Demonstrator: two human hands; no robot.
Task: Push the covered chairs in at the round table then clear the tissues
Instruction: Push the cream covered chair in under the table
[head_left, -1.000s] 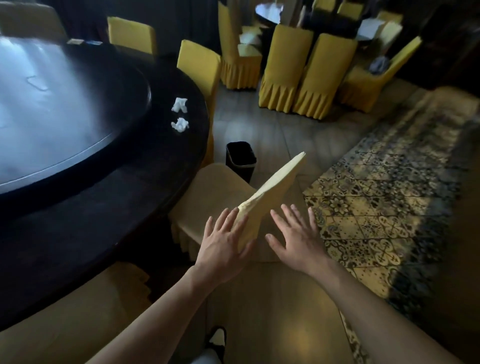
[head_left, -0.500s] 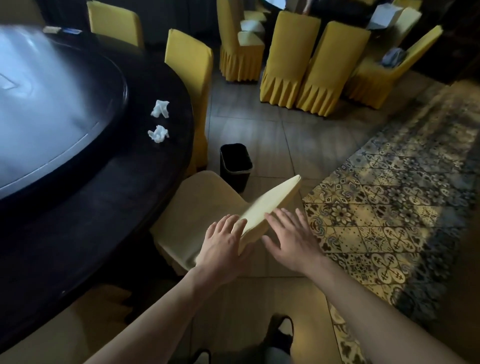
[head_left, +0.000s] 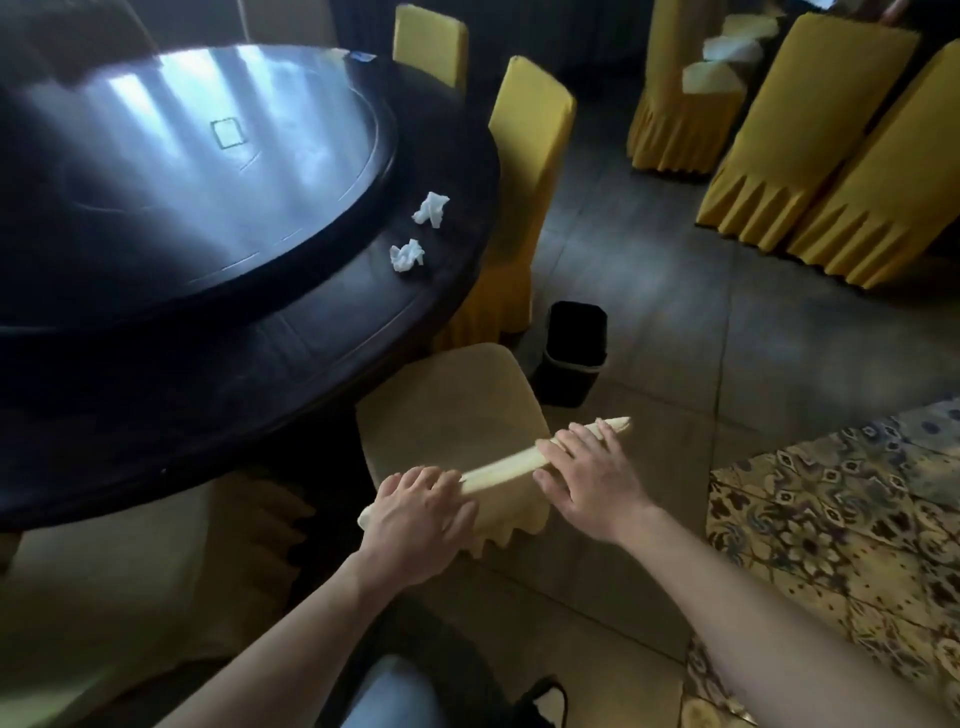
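Observation:
A yellow-covered chair (head_left: 447, 405) stands in front of me, its seat partly under the dark round table (head_left: 291, 358). My left hand (head_left: 415, 514) grips the left end of its backrest top. My right hand (head_left: 592, 467) lies over the right part of the same top edge, fingers curled on it. Two crumpled white tissues lie on the table's rim: the nearer tissue (head_left: 407, 255) and the farther tissue (head_left: 431, 209) just behind it.
A black waste bin (head_left: 574, 353) stands on the floor right of the chair. More yellow chairs: one at the table (head_left: 530, 156), another behind it (head_left: 428, 47), a group at the far right (head_left: 810, 156). Patterned carpet (head_left: 831, 519) lies at right. Another chair seat (head_left: 130, 582) is at lower left.
The chair has slid toward the table, its seat going under the rim. Both hands have closed onto the backrest top, which now looks lower and flatter in view.

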